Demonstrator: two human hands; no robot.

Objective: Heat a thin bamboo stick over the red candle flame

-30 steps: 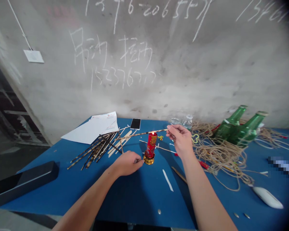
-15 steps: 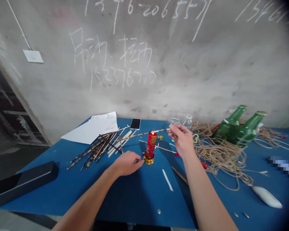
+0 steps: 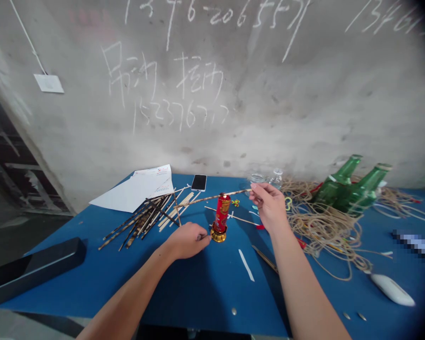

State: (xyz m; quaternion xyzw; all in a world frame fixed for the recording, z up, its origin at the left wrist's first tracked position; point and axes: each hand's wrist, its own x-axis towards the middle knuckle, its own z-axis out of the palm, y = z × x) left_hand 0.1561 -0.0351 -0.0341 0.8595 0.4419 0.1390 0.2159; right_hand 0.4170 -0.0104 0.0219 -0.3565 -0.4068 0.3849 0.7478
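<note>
A red candle (image 3: 222, 212) with gold markings stands upright in a gold candle holder (image 3: 218, 234) on the blue table. My left hand (image 3: 191, 240) is closed, thumb and finger pinching the holder's left edge. Between the thumb and fingertips of my right hand (image 3: 268, 203) is the right end of a thin wooden stick (image 3: 201, 200), patched with dark scorch marks. The stick lies nearly level across the candle's top; only a faint glow shows at the wick. Several scorched sticks (image 3: 138, 225) are piled left of the candle, with paler sticks (image 3: 175, 213) beside them.
White papers (image 3: 127, 191) and a phone (image 3: 199, 182) lie toward the wall. On the right are tangled twine (image 3: 326, 231), green bottles (image 3: 364, 189), glass jars (image 3: 275, 178) and a white mouse-shaped object (image 3: 392, 289). A dark long box (image 3: 38, 269) sits at the left edge.
My right hand has shifted slightly right, drawing the stick along over the candle. The bright flame seen earlier is now barely visible. My left hand stays at the holder.
</note>
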